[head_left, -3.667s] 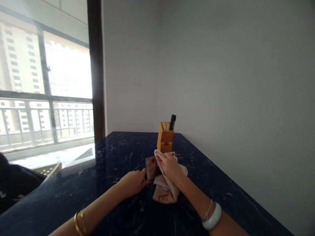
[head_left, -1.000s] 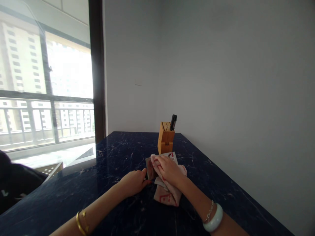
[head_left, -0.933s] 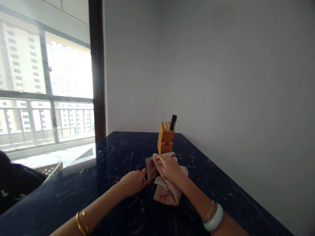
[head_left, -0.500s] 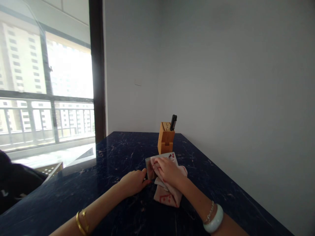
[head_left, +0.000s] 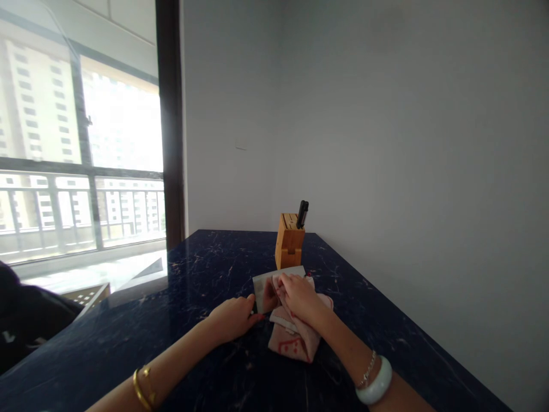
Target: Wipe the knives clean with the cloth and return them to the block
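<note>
While the left hand (head_left: pixel 234 316) is closed around the mostly hidden handle of a broad-bladed knife (head_left: pixel 262 288), the right hand (head_left: pixel 300 300) grips a bunched pink-and-white cloth (head_left: pixel 294 345) against the blade. The two hands are apart, with bare metal showing between them. The likeliest trouble, I judge, is a cut: if the cloth slipped or thinned under the fingertips, they could meet the edge (which side is sharpened I cannot tell). A loose left grip might also let the blade twist. The knife lies in front of the left hand, its blade reaching rightward and partly covered by the cloth beneath the right hand; the cloth's folds trail nearer the wearer. Just beyond stands a wooden block (head_left: pixel 289 243) with black handles (head_left: pixel 302 213) rising from it, upright on the dark blue marbled table (head_left: pixel 214 257).
</note>
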A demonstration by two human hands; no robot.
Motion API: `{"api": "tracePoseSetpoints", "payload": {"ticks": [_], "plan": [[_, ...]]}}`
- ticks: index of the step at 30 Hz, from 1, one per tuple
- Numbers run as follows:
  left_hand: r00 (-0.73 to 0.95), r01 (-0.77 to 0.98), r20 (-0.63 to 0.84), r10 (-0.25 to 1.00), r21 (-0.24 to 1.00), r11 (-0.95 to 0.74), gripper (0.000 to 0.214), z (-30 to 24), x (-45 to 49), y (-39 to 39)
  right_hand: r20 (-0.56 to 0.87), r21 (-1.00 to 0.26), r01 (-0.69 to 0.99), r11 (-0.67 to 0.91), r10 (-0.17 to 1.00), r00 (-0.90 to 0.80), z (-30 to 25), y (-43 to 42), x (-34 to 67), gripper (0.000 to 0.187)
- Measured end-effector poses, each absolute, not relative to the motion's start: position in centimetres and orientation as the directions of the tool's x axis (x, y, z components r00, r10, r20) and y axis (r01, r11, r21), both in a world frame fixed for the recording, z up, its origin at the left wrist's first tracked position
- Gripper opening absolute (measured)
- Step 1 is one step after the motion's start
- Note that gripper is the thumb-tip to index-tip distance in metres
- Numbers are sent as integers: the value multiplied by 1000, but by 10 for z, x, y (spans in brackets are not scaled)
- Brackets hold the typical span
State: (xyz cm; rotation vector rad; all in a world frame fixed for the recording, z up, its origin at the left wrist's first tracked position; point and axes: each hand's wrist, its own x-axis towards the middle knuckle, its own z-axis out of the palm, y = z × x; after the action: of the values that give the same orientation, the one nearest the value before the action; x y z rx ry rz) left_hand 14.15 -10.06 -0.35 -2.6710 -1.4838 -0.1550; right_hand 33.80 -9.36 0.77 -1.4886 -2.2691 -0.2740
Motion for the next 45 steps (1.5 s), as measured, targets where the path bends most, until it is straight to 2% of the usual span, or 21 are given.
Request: {"api": "tracePoseSetpoints", "payload": {"ticks": [4, 6, 12, 16, 21, 25, 34, 37, 42, 45], "plan": [[522, 851, 135, 842, -17, -525, 43, -2, 143, -101, 413, 5, 822, 569, 747, -520, 7, -97, 333, 11], [527, 847, 135, 839, -4, -531, 43, -2, 144, -101, 404, 15, 802, 597, 730, -551, 9, -98, 332, 10], [522, 852, 127, 843, -28, -523, 46, -5, 143, -99, 382, -12, 904, 428, 837, -391, 12, -93, 339, 13], [522, 852, 132, 843, -29, -523, 46, -6, 142, -99, 406, -23, 935, 354, 858, -315, 9, -89, 343, 11], [503, 863, 111, 857, -19, -504, 46, -2, 144, -101, 377, -83, 858, 506, 813, -443, 4, -91, 338, 10], [497, 866, 100, 862, -7, -499, 46, 0, 146, -102, 381, -123, 797, 592, 770, -513, 3, -92, 335, 16], [490, 866, 91, 867, 58, -496, 47, -1, 143, -99, 380, -41, 926, 374, 863, -332, 6, -86, 345, 11], [483, 868, 78, 872, 87, -488, 48, -1, 143, -97, 333, -41, 895, 445, 851, -407, 7, -88, 344, 10], [490, 863, 94, 867, 86, -497, 49, 0, 144, -97, 250, -81, 726, 683, 719, -649, 10, -95, 335, 18], [496, 859, 101, 862, 90, -505, 50, -2, 144, -96, 260, -90, 733, 675, 726, -636, 9, -95, 335, 19]]}}
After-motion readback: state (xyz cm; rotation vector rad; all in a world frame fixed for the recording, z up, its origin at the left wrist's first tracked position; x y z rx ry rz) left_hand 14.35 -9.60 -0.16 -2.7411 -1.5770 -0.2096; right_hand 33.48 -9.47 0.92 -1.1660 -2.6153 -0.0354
